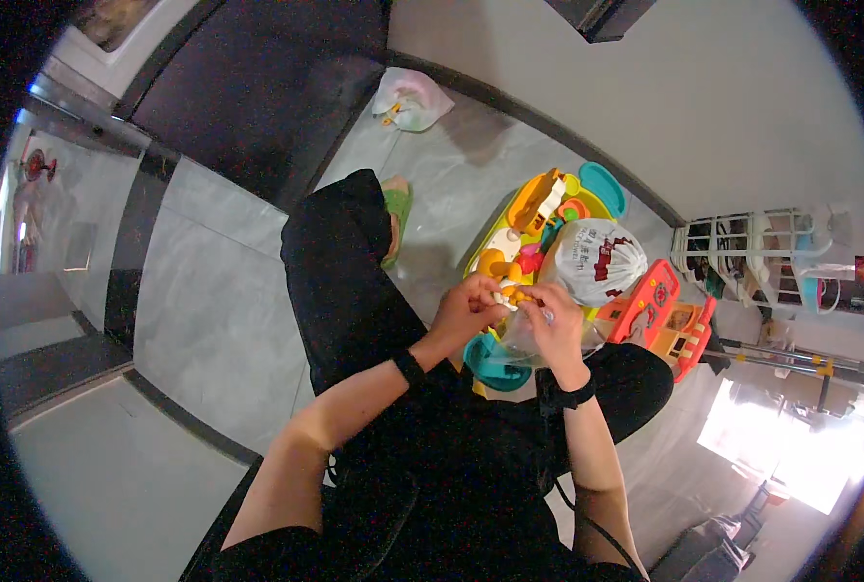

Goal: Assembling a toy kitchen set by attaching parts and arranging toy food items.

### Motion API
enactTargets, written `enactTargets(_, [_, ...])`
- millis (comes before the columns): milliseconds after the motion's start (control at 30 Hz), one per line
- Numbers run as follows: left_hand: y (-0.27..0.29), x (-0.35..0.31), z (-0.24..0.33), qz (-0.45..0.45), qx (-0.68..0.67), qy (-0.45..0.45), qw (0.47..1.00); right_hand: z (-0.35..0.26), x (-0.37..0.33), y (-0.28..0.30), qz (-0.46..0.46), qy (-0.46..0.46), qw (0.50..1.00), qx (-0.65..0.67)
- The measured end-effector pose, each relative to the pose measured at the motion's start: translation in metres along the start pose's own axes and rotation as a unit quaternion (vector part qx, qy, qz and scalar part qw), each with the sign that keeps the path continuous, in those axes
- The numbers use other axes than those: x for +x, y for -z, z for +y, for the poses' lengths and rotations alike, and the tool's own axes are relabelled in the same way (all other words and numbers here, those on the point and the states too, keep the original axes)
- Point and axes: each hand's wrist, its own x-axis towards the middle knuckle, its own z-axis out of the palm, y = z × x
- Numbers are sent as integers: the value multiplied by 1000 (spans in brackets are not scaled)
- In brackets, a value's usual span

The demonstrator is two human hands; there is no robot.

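My left hand (463,312) and my right hand (556,325) meet over my lap, fingers closed. Between their fingertips is a small yellow-and-white toy piece (513,295), too small to name more exactly. Beneath my right hand hangs a clear plastic bag (524,339), partly hidden by that hand. Just beyond them stands a yellow toy bin (482,233) with teal ends, full of colourful plastic toys. A tied white plastic bag (602,260) with red print rests at its right side.
A red-and-orange toy (657,308) stands right of the bin, near a white wire rack (742,247). Further off, a small whitish bag (411,99) lies on the tiles by a dark panel. A green slipper (399,215) is on my left foot.
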Motion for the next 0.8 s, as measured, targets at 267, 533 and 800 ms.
enactTargets(267, [-1,-1,8,2,-1,-9,1000,-3,2,-1,9,23,999,-25])
enactTargets(533, [-1,-1,8,2,5,-4,1000,2,0,-3,19,87,993,-77])
enactTargets(800, [-2,1,4,14,20,-28,999,6,1,-4,30,78,994,-74])
